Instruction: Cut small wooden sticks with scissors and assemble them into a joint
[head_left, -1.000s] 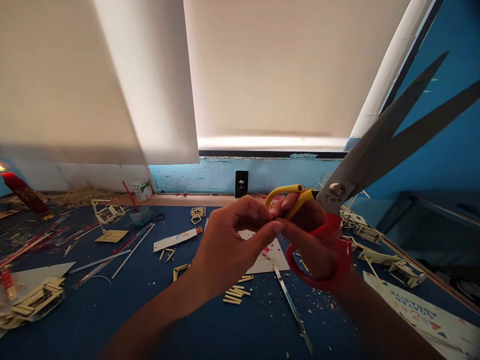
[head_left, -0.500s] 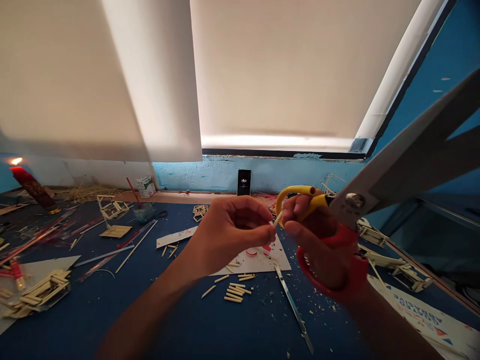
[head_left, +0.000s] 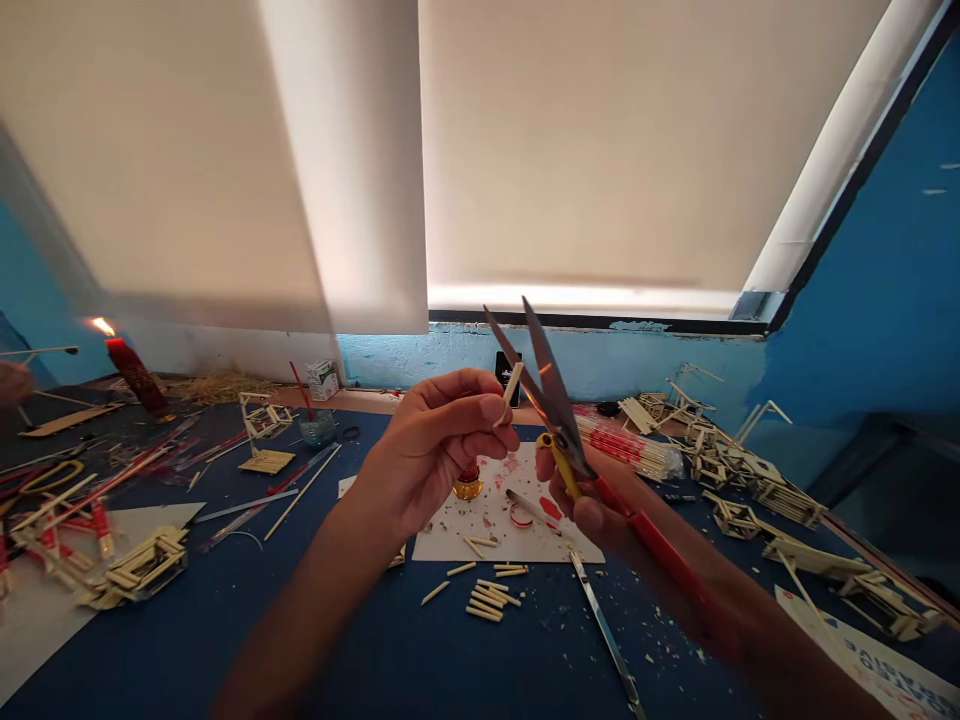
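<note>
Stick (head_left: 512, 385) is sitting pinched in left hand (head_left: 435, 450) fingertips, raised above the desk (head_left: 300, 640), tip just beside the open blades. Right hand (head_left: 592, 500) is gripping scissors (head_left: 555, 410) by the handles, blades pointing up. Cut pieces (head_left: 487, 598) lying below.

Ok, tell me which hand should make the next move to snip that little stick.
Probably the right hand: it grips the scissors, whose open blades sit around the small stick. The left hand only pinches the stick upright, so it should hold steady.
</note>
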